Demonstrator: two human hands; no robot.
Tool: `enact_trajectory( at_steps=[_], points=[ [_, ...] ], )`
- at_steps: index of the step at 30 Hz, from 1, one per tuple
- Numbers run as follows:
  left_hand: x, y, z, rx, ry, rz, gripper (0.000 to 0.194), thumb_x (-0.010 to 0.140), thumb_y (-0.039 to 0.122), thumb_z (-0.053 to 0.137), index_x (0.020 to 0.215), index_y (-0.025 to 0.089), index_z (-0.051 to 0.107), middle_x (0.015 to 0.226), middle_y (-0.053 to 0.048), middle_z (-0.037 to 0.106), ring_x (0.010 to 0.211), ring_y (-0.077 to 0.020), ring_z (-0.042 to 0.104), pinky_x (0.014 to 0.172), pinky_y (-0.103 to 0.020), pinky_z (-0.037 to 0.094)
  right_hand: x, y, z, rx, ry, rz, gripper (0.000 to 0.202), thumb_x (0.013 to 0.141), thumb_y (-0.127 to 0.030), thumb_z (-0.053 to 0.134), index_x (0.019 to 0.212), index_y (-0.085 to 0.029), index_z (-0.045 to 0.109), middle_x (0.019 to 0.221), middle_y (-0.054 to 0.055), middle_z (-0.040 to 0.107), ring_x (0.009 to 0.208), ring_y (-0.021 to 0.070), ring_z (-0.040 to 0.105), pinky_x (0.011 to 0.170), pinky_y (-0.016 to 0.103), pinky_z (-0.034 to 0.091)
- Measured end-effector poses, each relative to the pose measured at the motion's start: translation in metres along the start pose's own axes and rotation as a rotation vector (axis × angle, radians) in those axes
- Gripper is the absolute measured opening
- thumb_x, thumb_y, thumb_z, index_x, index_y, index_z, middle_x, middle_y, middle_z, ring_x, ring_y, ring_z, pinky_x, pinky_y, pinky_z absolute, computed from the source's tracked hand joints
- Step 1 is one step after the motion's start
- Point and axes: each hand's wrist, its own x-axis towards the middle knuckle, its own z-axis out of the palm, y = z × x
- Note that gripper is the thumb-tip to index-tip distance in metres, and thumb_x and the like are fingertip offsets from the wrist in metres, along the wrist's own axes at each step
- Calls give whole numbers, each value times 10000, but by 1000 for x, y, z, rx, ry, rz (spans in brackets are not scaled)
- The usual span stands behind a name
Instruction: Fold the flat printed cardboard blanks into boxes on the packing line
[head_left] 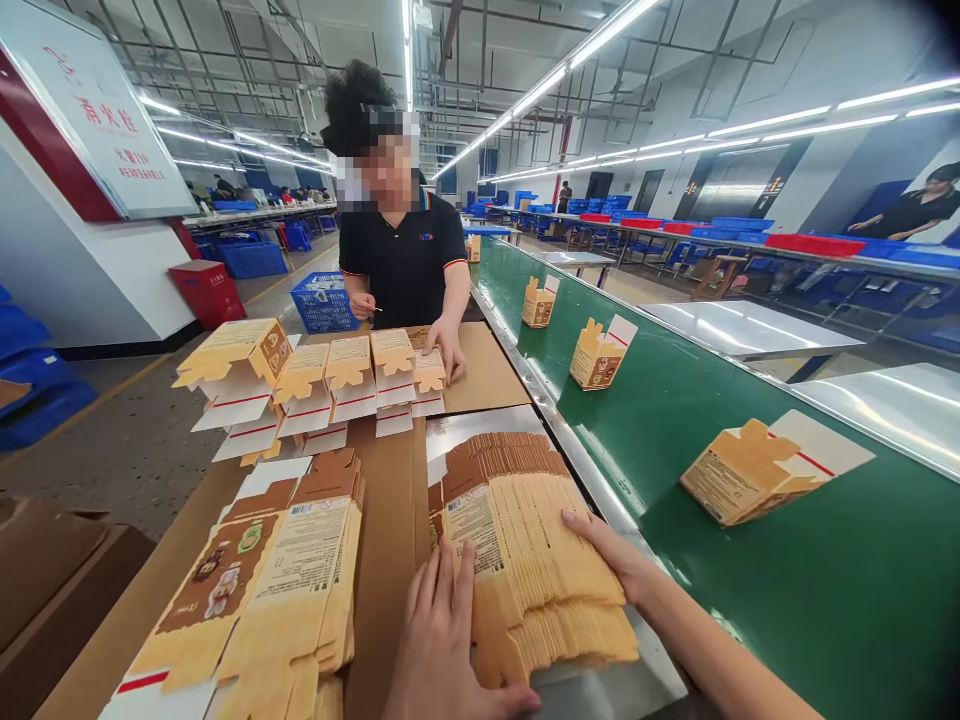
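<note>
A fanned stack of flat folding cartons (536,540), yellow and brown with printed text, lies before me on a metal surface. My left hand (446,630) rests on its left side, fingers stretched over the top carton and thumb out at the near edge. At the right edge, my right hand (626,565) grips the stack, one digit showing on top and its other fingers mostly hidden. Another pile of flat cartons (300,570) lies to the left. Beyond it, erected cartons (349,365) with open flaps stand in rows.
On my right runs a green conveyor belt (750,590) with a metal edge, carrying erected cartons (750,470) spaced apart. Across the table a co-worker (401,250) has one hand on the erected cartons. A blue basket (326,303) stands behind. Brown cardboard (386,560) covers the table.
</note>
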Motion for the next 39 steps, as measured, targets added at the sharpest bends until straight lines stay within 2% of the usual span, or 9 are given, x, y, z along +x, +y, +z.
enact_trajectory(
  at_steps=[4,10,15,20,24,27,30,35,39],
  points=[
    [-9,3,12,-66,-42,-43,1354,329,805,692,1342,-45,402,1226,-421,567,1085,-460,637,758,-494,613,1,4,-14,64,-29,137,589,606,-365,851,1074,-87,626,941,177,784,924,321,745,908,456,554],
    [-7,56,34,-109,55,-26,711,633,130,753,1307,154,527,1275,-190,640,1158,-339,631,906,-442,572,-49,8,-52,134,63,83,631,666,-334,832,1214,-130,595,854,105,806,865,278,763,932,399,551],
    [12,108,29,-141,221,-57,406,845,234,651,1245,227,583,1240,-139,674,1251,-265,570,1024,-433,467,-70,16,-56,124,67,4,636,643,-394,846,1216,-209,641,1052,110,778,1020,319,716,979,444,514],
    [20,74,11,-123,240,-71,695,796,353,683,1429,215,431,1343,-171,593,1455,-279,241,1171,-482,235,-31,13,5,-265,200,-203,651,582,-555,800,1134,-230,683,1089,110,762,1075,360,680,918,493,535],
    [27,29,1,-290,-253,-63,960,676,574,664,1481,158,347,1530,-240,269,1408,-448,245,1091,-651,314,2,-3,21,-376,296,-242,537,659,-527,719,1081,-198,680,1154,139,724,1195,384,593,1003,546,453],
    [36,15,1,-360,-410,-44,898,695,533,645,1463,149,383,1545,-213,260,1407,-453,239,1105,-666,279,8,-10,8,-466,482,-369,633,641,-570,675,1140,-185,618,1394,161,549,1393,380,350,1164,536,204],
    [45,16,1,-410,-426,19,831,751,591,558,1446,161,412,1555,-181,294,1431,-416,216,1143,-630,227,2,-8,3,-513,491,-448,568,619,-570,708,1053,-207,661,1406,130,537,1407,362,317,1195,494,121],
    [25,32,-9,-349,-324,123,986,753,489,648,1539,257,101,1558,-173,279,1424,-419,252,1075,-702,278,1,8,24,-431,215,-392,444,656,-501,783,964,-194,694,1100,102,743,1098,347,650,972,471,485],
    [-25,35,-22,133,-144,-246,1114,750,69,624,1504,226,-181,1349,-304,526,1211,-502,531,878,-764,386,0,12,28,-294,145,-305,421,680,-443,799,985,-195,648,950,79,784,885,315,737,808,443,565]
  ],
)
